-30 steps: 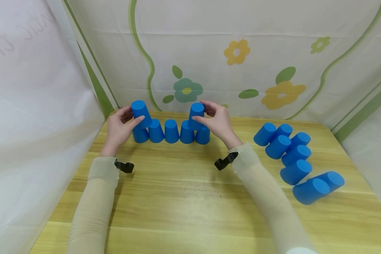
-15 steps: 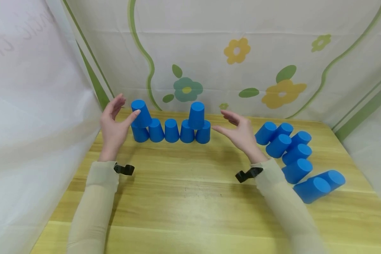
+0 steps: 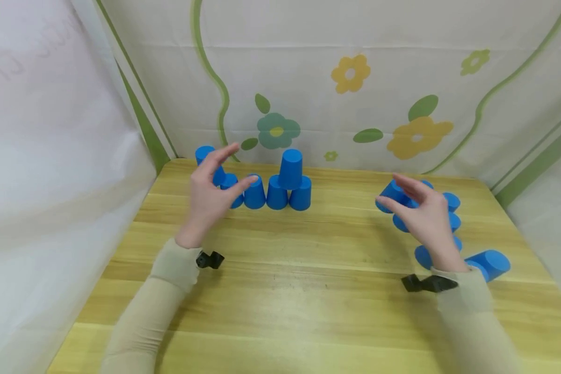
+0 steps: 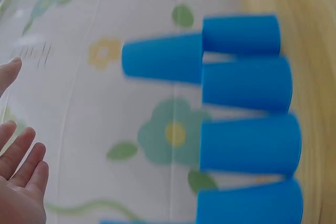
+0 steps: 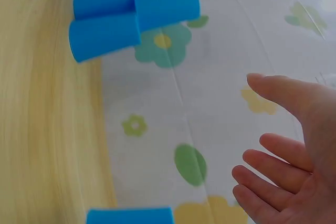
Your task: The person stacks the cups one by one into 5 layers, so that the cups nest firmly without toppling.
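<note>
A row of several upturned blue cups stands at the back of the table. One upper cup straddles the right end pair; another upper cup sits over the left end, partly hidden by my left hand. That hand hovers in front of the row, thumb and fingers apart, holding nothing, as the left wrist view also shows. My right hand is above the loose cups on the right, nearest the leftmost cup. Its thumb and fingers are spread, and the right wrist view shows nothing between them.
More blue cups stand in a cluster on the right, partly covered by my right hand and forearm; one cup is nearest the right edge. A white curtain with printed flowers hangs behind the wooden table.
My right hand has let go of the upper right cup and moved right to the loose cups. My left hand has released the upper left cup and shifted right along the row.
</note>
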Motion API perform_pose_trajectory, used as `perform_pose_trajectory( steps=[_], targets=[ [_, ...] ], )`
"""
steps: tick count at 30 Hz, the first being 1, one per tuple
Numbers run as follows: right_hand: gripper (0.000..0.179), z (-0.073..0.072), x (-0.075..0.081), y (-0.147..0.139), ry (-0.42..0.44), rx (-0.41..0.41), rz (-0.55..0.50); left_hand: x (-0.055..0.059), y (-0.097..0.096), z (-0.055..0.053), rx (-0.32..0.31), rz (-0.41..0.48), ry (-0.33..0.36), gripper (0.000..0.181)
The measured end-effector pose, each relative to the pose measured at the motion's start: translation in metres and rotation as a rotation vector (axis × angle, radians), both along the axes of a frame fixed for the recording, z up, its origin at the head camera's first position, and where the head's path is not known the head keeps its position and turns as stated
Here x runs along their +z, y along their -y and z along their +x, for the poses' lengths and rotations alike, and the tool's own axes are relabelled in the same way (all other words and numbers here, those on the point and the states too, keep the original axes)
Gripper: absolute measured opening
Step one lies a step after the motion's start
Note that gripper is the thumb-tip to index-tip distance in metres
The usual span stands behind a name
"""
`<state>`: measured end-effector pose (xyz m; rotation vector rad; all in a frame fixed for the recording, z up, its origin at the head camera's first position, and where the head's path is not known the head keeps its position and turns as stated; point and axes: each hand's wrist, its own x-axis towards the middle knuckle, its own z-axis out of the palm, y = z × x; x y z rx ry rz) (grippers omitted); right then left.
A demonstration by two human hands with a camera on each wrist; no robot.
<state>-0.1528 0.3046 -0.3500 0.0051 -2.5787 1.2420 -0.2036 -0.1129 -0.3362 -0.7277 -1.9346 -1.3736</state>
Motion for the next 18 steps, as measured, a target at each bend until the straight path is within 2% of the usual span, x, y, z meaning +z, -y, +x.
perform_pose_trajectory(
  steps=[5, 10, 14, 18],
  targets=[
    [0.067, 0.017, 0.006, -0.035, 0.05, -0.097, -0.002, -0.012, -0.025, 0.001, -0.116, -0.063, -0.001, 0.07],
    [0.066, 0.034, 0.008, -0.071, 0.09, -0.2, -0.023, -0.025, -0.062, 0.006, -0.247, -0.114, 0.017, 0.071],
    [0.068, 0.044, 0.0, -0.099, 0.131, -0.282, -0.036, -0.04, -0.094, 0.01, -0.387, -0.181, 0.112, 0.069],
    [0.073, 0.053, -0.011, -0.12, 0.177, -0.36, -0.005, -0.053, -0.127, 0.018, -0.473, -0.208, 0.206, 0.068]
  ],
)
